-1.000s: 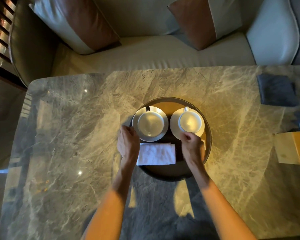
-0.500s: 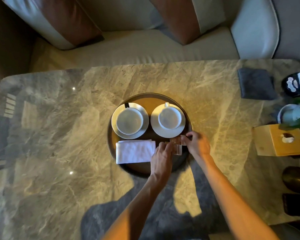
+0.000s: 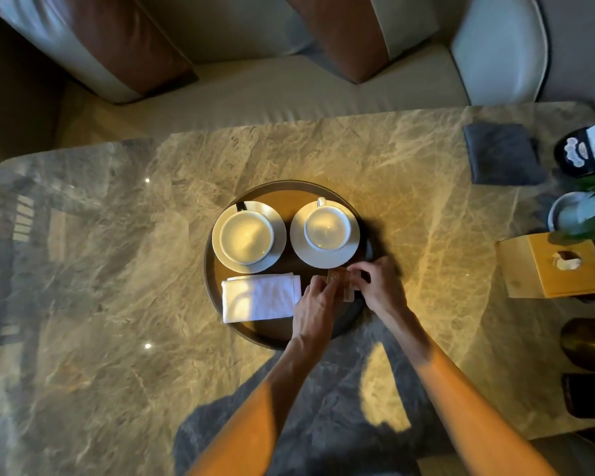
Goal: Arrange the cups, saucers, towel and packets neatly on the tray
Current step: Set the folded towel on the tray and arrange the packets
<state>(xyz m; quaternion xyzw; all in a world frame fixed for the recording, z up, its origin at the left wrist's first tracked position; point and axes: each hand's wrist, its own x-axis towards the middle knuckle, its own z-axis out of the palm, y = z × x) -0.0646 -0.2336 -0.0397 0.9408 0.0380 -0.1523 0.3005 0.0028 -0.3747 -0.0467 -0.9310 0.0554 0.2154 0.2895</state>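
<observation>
Brown packets are pinched between the fingertips of the left hand and the right hand over the near right part of the round tray. A folded white towel is laid just to their left. Behind, two white cups are seated on saucers. Beyond the tray on the marble table, a wooden tissue box and a dark cloth are set well apart. A cushioned sofa is seen behind.
</observation>
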